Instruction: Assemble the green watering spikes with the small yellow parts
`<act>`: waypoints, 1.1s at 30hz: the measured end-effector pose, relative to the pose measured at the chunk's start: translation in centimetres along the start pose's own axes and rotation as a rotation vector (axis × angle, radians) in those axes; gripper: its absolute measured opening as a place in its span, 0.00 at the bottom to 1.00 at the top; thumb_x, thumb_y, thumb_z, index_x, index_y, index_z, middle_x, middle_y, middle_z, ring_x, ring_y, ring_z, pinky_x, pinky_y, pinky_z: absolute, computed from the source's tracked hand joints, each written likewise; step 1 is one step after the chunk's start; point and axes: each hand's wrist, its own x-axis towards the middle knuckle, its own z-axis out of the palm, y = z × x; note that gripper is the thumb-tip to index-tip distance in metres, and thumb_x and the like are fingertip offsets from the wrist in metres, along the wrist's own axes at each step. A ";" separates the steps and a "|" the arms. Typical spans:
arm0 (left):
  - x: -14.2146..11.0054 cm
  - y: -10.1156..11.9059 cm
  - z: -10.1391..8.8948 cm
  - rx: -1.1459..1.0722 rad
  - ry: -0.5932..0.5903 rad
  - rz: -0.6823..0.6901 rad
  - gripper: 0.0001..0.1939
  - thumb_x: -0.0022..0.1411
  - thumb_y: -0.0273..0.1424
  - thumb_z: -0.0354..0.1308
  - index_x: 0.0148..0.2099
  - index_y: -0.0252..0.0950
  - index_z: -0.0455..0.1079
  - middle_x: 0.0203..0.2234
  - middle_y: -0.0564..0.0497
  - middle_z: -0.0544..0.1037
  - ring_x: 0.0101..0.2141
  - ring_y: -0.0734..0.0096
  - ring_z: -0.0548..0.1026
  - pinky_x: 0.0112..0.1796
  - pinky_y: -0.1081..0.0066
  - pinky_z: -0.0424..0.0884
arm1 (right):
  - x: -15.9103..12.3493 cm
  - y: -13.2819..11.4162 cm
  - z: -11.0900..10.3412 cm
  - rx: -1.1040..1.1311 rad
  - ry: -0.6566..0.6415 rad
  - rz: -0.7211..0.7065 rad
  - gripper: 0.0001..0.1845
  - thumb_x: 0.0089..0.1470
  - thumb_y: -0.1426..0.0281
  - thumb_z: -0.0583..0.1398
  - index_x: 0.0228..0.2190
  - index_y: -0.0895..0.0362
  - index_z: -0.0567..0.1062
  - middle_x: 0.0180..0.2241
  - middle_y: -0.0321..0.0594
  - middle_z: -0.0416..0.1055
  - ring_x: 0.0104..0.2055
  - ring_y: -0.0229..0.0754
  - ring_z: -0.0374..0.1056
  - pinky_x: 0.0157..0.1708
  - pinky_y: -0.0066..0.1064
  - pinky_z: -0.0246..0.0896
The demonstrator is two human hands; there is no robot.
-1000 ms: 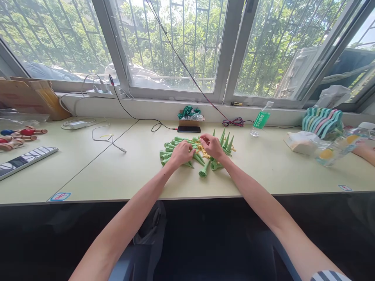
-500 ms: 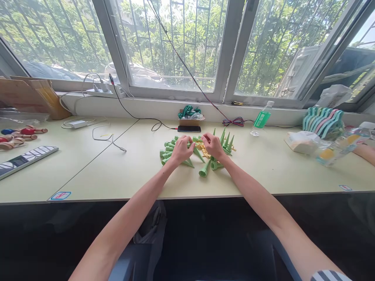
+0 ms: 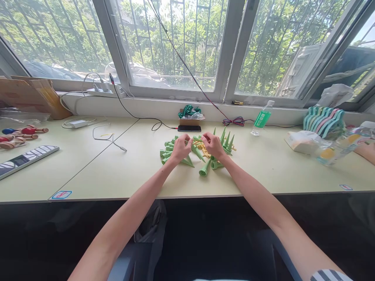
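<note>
A green plastic cone (image 3: 197,138) spans the gap between my two hands. My left hand (image 3: 181,148) is closed in a pinch at its left end, though the fingers partly hide the contact. At the other end, my right hand (image 3: 213,145) has its fingertips pressed together on the cone. Small yellow pieces (image 3: 206,151) lie in a pile below and between the hands. More green cones lie in a row (image 3: 166,153) beside my left hand, and several stand point-up (image 3: 227,141) to the right. One loose cone (image 3: 204,169) rests nearest me, its wide hollow end facing me.
Behind the hands are a black phone (image 3: 189,128) and a small box with green material (image 3: 190,113). A water bottle (image 3: 262,119) stands to the right, near a tissue pack (image 3: 301,141) and hangers (image 3: 324,121). White cable (image 3: 111,139) and wooden toys (image 3: 22,134) lie left.
My left hand has shifted very slightly up and left, with its fingers closer together. My right hand and the cones on the table look nearly unchanged.
</note>
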 end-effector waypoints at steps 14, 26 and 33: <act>0.1 -0.2 0.0 0.021 0.039 0.009 0.12 0.65 0.37 0.51 0.30 0.38 0.61 0.28 0.51 0.73 0.27 0.69 0.70 0.33 0.68 0.65 | -0.1 0.0 0.1 0.045 -0.081 -0.020 0.13 0.59 0.61 0.54 0.29 0.56 0.70 0.25 0.36 0.68 0.26 0.38 0.62 0.30 0.30 0.57; -0.1 0.3 -0.4 -0.128 0.003 -0.035 0.14 0.65 0.41 0.52 0.30 0.39 0.61 0.23 0.53 0.71 0.22 0.70 0.70 0.28 0.69 0.66 | -0.3 -0.1 0.4 0.132 -0.151 -0.015 0.14 0.58 0.59 0.57 0.34 0.56 0.75 0.30 0.40 0.74 0.33 0.41 0.70 0.33 0.32 0.65; -0.1 0.3 -0.5 -0.143 0.010 -0.062 0.16 0.65 0.43 0.52 0.30 0.39 0.64 0.17 0.54 0.70 0.20 0.69 0.70 0.27 0.69 0.66 | -0.3 -0.4 0.2 0.169 -0.179 0.000 0.15 0.57 0.58 0.58 0.35 0.57 0.75 0.32 0.41 0.74 0.30 0.39 0.68 0.32 0.31 0.65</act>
